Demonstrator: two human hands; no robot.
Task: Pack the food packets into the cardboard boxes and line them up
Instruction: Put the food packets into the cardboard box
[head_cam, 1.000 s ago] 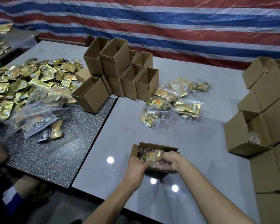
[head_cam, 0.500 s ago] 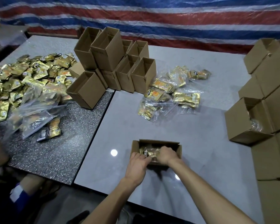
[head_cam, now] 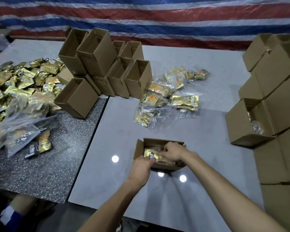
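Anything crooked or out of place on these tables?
The two top boxes of the empty stack appear to lean leftward, and the front box on the speckled table sits tipped. Left hand and right hand grip a packet bag in the near box.

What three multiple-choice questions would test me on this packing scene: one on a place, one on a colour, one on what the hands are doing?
1. Where does the open cardboard box being filled stand?
A. On the floor.
B. On the light grey table.
C. On a chair.

2. What colour are the loose food packets piled at far left?
A. Gold.
B. Green.
C. White.

3. What are the left hand and right hand doing?
A. Lying flat on the table.
B. Hanging idle.
C. Gripping the bag of packets inside the box.

Answers:
1 B: the box sits on the grey top in front of the person.
2 A: their foil shines gold.
3 C: the fingers of both hands curl round the bag within the box.
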